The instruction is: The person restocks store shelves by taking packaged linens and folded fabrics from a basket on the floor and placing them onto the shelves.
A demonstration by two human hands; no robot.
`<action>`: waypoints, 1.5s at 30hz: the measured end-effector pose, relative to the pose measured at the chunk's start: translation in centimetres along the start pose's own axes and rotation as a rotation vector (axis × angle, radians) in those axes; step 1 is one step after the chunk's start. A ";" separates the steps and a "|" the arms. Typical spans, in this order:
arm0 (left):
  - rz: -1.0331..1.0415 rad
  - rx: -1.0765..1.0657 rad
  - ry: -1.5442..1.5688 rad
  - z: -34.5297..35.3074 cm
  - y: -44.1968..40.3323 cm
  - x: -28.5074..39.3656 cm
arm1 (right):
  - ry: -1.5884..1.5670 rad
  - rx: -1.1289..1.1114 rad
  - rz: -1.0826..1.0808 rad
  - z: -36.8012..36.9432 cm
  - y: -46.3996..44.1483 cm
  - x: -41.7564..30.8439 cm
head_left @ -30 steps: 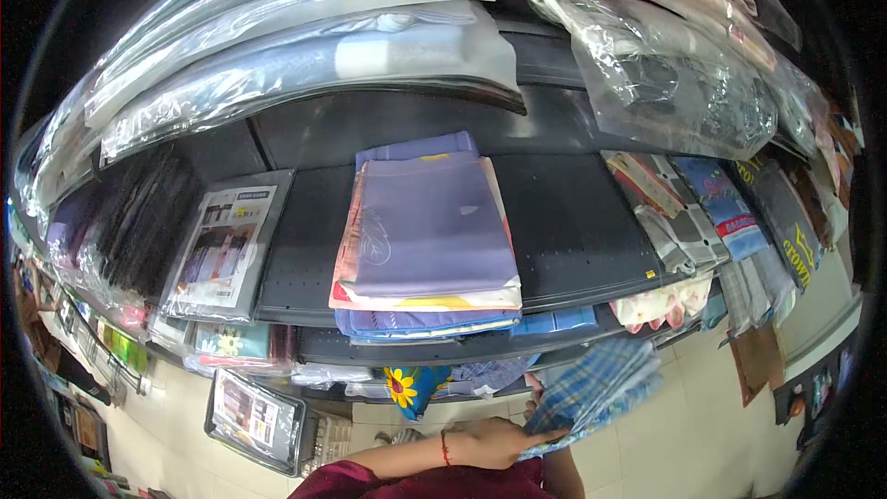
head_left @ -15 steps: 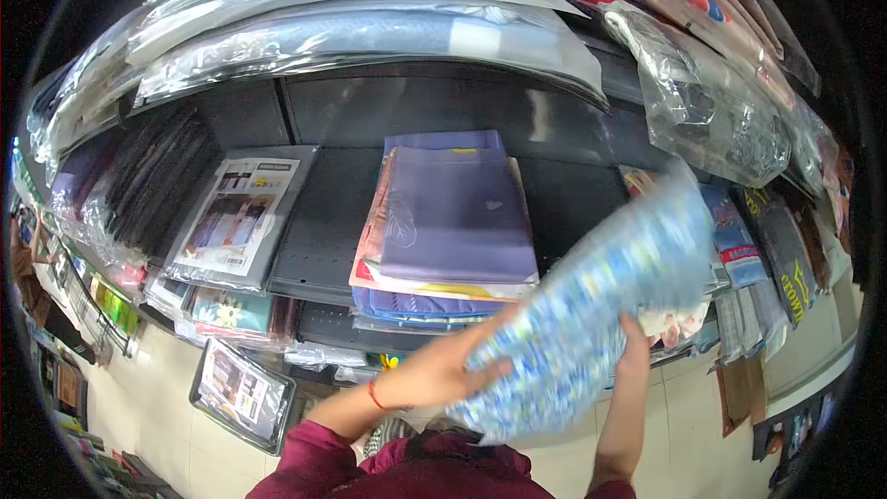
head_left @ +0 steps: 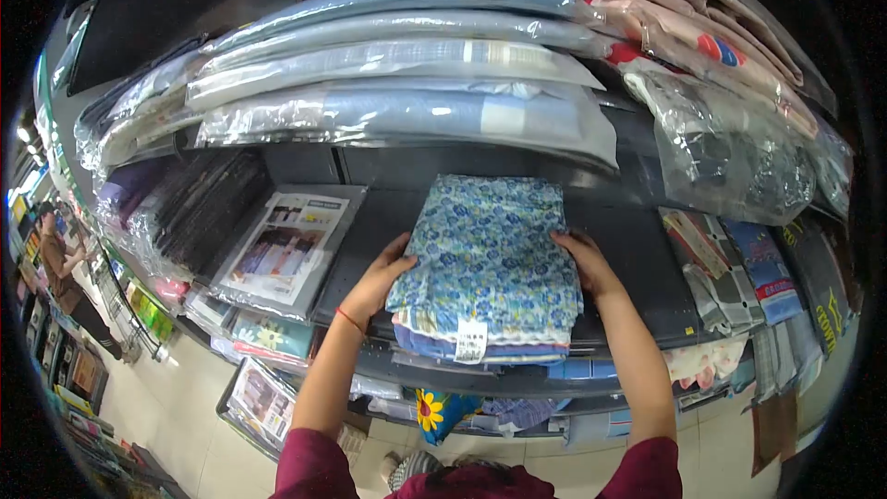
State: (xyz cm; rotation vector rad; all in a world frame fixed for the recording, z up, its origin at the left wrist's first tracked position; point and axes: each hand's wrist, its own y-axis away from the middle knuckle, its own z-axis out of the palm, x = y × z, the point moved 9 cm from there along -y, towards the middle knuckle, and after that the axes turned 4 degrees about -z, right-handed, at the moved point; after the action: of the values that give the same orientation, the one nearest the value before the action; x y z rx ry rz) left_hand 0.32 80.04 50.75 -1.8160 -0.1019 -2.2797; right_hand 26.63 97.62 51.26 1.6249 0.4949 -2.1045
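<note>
A folded blue floral cloth (head_left: 494, 249) lies flat on top of a stack of folded fabrics (head_left: 430, 337) on the dark middle shelf. A white printed label (head_left: 471, 340) hangs at the stack's front edge. My left hand (head_left: 381, 275) grips the cloth's left edge, its thumb at the side. On the opposite edge is my right hand (head_left: 587, 261), with its fingers curled against the cloth. The floral cloth hides most of what lies under it.
Plastic-wrapped folded fabrics (head_left: 397, 111) overhang the shelf above. To the left lies a packet with a printed sheet (head_left: 291, 245); to the right, patterned packets (head_left: 707, 268). A shopping basket (head_left: 259, 407) stands on the floor. Another person (head_left: 60, 263) stands far left.
The blue floral cloth, tilted and blurred in my hands before, now lies flat on the middle stack. The purple packet there is no longer visible. My view has tilted upward.
</note>
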 end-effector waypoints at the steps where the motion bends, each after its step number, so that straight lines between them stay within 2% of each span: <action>1: -0.049 0.033 -0.014 -0.3 -0.2 -0.4 | -0.008 0.005 -0.009 -0.1 0.0 0.0; 7: -0.071 0.066 -0.028 0.7 0.6 0.7 | -0.055 0.027 0.016 0.4 0.8 -0.6; 11: -0.062 0.051 -0.024 0.7 0.5 0.5 | -0.027 0.163 0.025 -1.3 0.0 0.4; 17: -0.080 0.071 -0.026 0.6 0.6 0.5 | -0.031 0.125 -0.041 -0.3 0.5 -0.7; 25: -0.094 0.133 -0.081 -0.7 0.3 -0.4 | -0.076 0.134 0.010 -0.4 0.6 -0.4; 31: -0.082 0.089 -0.111 0.3 0.6 0.3 | -0.068 0.115 0.018 -0.5 0.4 -0.3; 34: -0.079 0.165 -0.091 -0.5 0.5 0.4 | -0.092 0.096 0.029 -0.5 0.4 -0.3; 38: -0.061 -0.040 0.103 -0.4 -0.4 -0.8 | -0.097 0.066 0.017 0.0 0.8 -0.7; 45: -0.045 0.005 -0.005 -1.0 -0.2 -0.9 | -0.123 0.009 0.088 0.4 1.0 -0.6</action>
State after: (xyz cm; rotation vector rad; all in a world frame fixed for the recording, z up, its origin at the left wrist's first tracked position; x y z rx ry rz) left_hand -0.52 80.16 49.64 -1.8355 -0.1515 -2.3026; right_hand 26.99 96.60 51.91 1.4836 0.3674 -2.1274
